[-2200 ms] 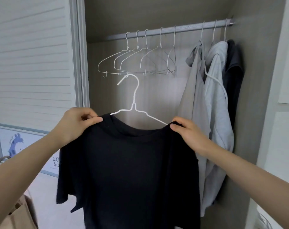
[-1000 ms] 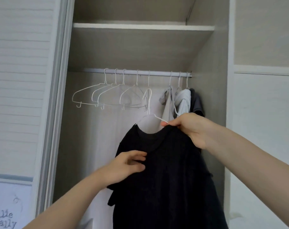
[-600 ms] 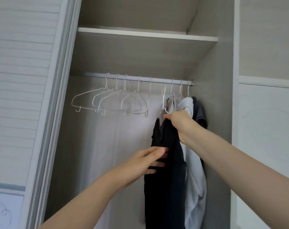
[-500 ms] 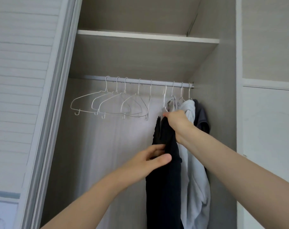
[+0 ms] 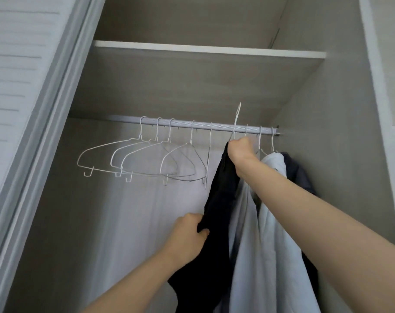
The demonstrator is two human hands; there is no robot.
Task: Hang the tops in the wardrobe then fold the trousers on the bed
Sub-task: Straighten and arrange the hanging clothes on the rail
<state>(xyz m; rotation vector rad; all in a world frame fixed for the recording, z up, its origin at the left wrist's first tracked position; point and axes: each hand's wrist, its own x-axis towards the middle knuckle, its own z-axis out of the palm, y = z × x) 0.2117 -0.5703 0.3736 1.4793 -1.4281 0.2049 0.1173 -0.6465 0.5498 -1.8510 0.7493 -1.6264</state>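
Black top [image 5: 219, 199] hanging lengthwise downward, hanger hook [image 5: 236, 118] upward; both hands' fingers [image 5: 238, 143] gripping it.

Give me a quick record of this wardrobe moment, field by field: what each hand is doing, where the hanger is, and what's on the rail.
Right hand: grips the black top at its hanger's neck, just below the rail
Left hand: holds the black top's edge lower down
Held hanger's hook: sticks up above the rail, not yet hooked on
Empty hangers: five, white wire, left of the hands
Hung already: light grey tops and a dark garment, at the right end
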